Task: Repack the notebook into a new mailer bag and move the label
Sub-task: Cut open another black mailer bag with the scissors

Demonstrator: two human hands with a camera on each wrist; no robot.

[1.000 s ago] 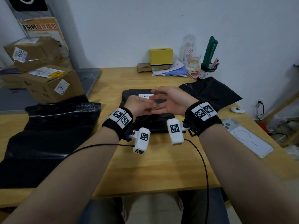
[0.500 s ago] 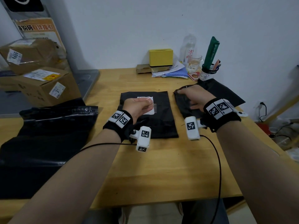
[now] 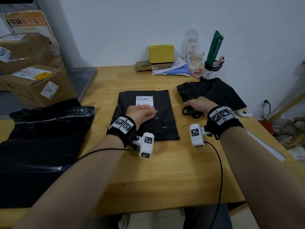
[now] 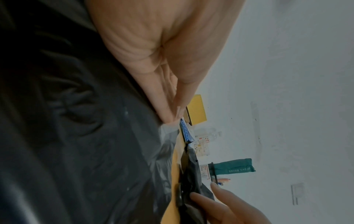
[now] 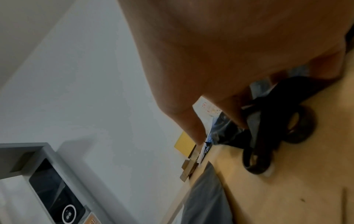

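My left hand point(image 3: 142, 113) rests on the black mailer bag point(image 3: 162, 123) that lies flat in the middle of the desk point(image 3: 165, 171), fingers pressed together and pinching a small thin strip I cannot identify, just below the white label point(image 3: 144, 100) stuck near the bag's far edge. The notebook itself is hidden from me; the bag lies flat and closed. My right hand point(image 3: 197, 105) is over the black-handled scissors point(image 3: 191, 112) toward the desk's right edge, fingers curved down onto the handles; whether they actually grip I cannot tell. Behind it lies a crumpled black bag point(image 3: 214, 93). A larger stack of black bags point(image 3: 41, 146) covers the desk's left edge. At the far edge stand a yellow box point(image 3: 161, 53) and a pen cup point(image 3: 210, 71).
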